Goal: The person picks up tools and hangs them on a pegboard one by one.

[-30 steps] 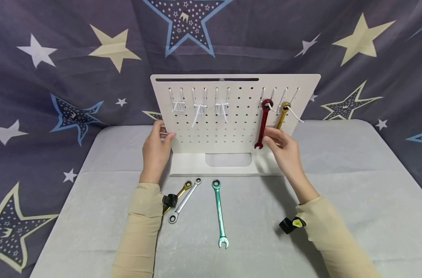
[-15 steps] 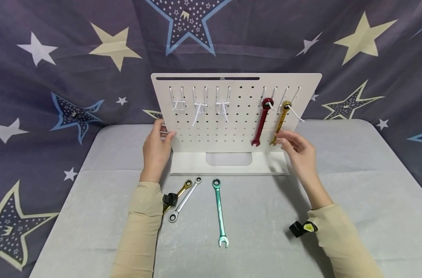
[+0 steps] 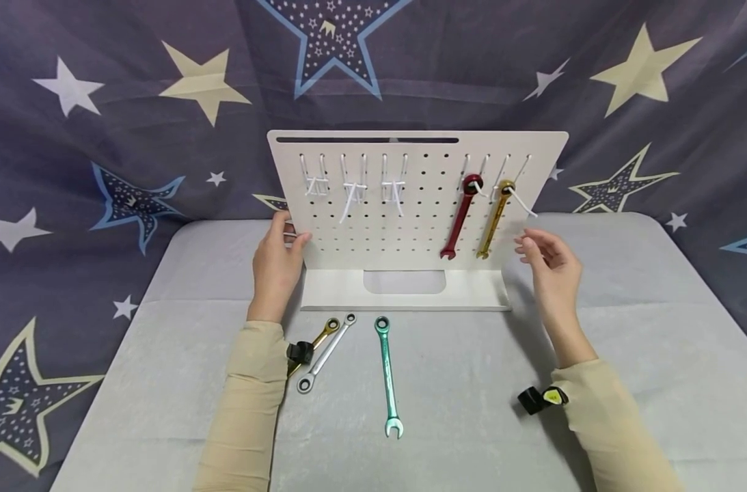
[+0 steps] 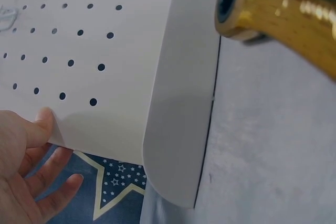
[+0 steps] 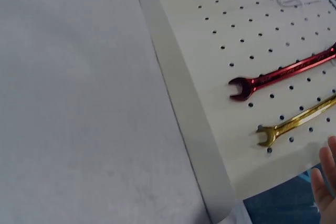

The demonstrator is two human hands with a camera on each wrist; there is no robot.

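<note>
A white pegboard stands upright on its base, and my left hand grips its left edge. In the left wrist view the thumb lies on the board's face and other fingers pass behind the edge. A red wrench and a gold wrench hang by their ring ends from hooks at the board's right, their open ends pointing down. My right hand is beside the board's right edge, fingers loosely bent and holding nothing. In the right wrist view its fingers show at the lower right, below the gold wrench.
Three white hooks at the board's left bear nothing. On the grey tablecloth lie a green wrench, a silver wrench and another gold wrench, partly hidden by the left wrist camera. A star-patterned curtain hangs behind.
My right hand has moved right, from the red wrench past the gold one to beyond the board's edge. The red wrench's lower end has swung left. My left hand has stayed put.
</note>
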